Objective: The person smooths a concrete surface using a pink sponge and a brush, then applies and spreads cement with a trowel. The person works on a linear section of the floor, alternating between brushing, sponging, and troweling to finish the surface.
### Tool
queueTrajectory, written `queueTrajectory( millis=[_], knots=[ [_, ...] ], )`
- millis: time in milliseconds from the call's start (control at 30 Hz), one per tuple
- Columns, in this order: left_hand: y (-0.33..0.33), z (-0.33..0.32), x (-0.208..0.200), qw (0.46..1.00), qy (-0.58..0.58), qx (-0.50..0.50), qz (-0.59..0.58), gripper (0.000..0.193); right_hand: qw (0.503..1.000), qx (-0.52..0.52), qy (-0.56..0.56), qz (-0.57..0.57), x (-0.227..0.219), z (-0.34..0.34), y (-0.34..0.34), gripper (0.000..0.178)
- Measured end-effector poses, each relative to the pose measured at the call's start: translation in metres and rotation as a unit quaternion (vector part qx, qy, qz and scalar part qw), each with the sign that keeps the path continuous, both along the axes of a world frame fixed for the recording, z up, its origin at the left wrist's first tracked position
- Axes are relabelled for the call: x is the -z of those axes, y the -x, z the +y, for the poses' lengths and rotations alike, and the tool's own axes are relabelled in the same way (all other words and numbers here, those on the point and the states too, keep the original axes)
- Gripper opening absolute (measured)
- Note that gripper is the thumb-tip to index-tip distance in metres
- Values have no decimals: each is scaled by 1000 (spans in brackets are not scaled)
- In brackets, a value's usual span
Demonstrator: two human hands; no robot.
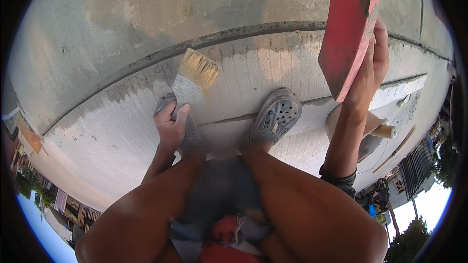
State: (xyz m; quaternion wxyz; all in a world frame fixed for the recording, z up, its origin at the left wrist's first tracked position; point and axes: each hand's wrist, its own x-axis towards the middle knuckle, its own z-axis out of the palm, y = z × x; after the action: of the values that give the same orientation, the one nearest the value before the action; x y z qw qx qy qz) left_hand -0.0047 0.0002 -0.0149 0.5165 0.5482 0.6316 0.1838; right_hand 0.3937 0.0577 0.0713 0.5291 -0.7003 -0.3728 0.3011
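Brush clamped in left hand, red float gripped in right hand; grey concrete looks mostly smoothed, pale strip still streaky imo.

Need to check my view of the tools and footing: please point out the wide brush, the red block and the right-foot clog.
Wide brush (196,73): head view, on the bristles.
Red block (345,38): head view, on its broad face.
Right-foot clog (278,113): head view, on its upper.
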Motion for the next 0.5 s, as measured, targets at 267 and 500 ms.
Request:
queueTrajectory(
  millis=[267,500],
  knots=[
    [5,0,-3,1000,-27,16,4,32,742,-389,34,-545,-13,51,-43,43],
    [-4,3,-7,998,-55,27,-3,30,665,-495,-40,-558,34,54,-62,44]
  ],
)
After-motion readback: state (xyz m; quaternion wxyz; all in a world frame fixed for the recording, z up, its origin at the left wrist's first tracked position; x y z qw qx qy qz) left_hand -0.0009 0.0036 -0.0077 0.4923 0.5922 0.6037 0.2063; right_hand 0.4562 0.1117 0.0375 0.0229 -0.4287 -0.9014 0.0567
